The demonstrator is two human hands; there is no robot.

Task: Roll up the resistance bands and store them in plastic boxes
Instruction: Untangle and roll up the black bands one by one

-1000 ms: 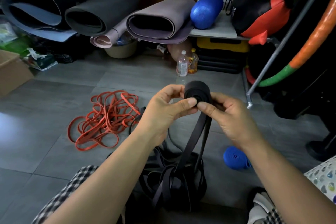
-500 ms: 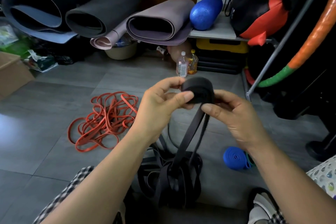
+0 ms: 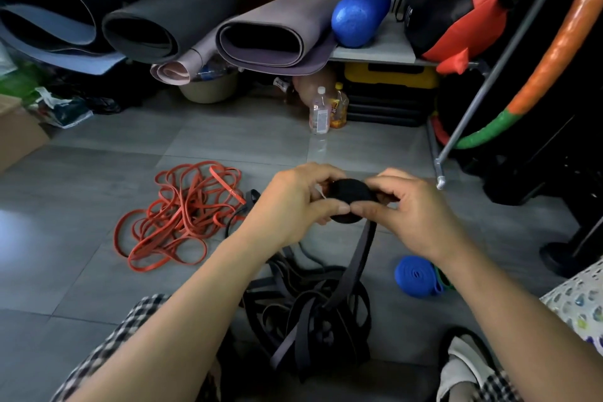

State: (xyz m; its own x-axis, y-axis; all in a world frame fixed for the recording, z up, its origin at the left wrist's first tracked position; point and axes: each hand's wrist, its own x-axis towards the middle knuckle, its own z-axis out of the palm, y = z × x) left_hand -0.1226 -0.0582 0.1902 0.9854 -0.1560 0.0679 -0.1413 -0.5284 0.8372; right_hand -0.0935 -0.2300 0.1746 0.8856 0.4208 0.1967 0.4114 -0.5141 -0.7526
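So the black band roll (image 3: 350,197) is sitting up in the air in front of the person, roughly mid-frame, and both hands are gripping it. The left hand (image 3: 293,202) is wrapping round it from the left side and the right hand (image 3: 414,212) from the right. The fingers (image 3: 391,177) on both are curling tight onto the roll, with the two thumbs meeting on its near face. The loose tail (image 3: 360,254) of that same band is hanging down from the roll and running into the heap of black bands (image 3: 306,313) that's lying on the grey floor (image 3: 98,271) between the person's knees. Left of the heap, a tangle of red bands (image 3: 182,215) is lying spread out on the tiles, well apart from the hands. On the right, a blue band (image 3: 414,276), already rolled up, is sitting on the floor just beside the right forearm. Further back, two drink bottles (image 3: 321,111) are standing side by side, and rolled mats (image 3: 270,29) and a blue foam roller (image 3: 360,15) are resting higher up along the wall.
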